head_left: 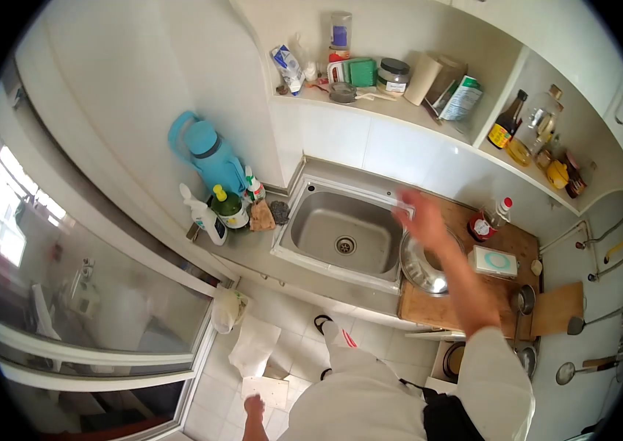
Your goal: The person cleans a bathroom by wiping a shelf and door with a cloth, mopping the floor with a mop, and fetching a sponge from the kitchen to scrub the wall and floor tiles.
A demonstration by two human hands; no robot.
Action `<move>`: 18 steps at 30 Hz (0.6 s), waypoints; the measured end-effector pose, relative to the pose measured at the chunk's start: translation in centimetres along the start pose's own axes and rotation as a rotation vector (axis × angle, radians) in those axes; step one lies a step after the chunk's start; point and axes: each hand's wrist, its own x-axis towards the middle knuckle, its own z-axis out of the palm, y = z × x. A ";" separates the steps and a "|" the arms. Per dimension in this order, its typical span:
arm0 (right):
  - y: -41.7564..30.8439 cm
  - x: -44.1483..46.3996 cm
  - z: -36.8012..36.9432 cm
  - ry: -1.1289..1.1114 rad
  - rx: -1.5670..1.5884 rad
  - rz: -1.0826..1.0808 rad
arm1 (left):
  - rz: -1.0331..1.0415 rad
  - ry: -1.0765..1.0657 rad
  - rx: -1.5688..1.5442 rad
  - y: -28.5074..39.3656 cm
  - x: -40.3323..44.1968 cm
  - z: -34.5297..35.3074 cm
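My right hand is raised over the right rim of the steel sink, its fingers blurred by motion. Just below and to the right of it, a shiny metal bowl sits on the wooden board, partly covered by my forearm. Low in the view, my left hand hangs over the floor near a pale flat piece; its fingers look curled, and whatever they hold, if anything, is too small to make out.
Left of the sink stand a blue bottle, a green soap bottle and a white spray bottle. A red-capped bottle and a white box lie right. Shelves hang above; glass doors border the left.
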 end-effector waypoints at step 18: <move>6.3 40.9 -1.6 -0.019 -0.632 -0.386 | -0.393 0.501 -0.624 10.5 -1.0 4.4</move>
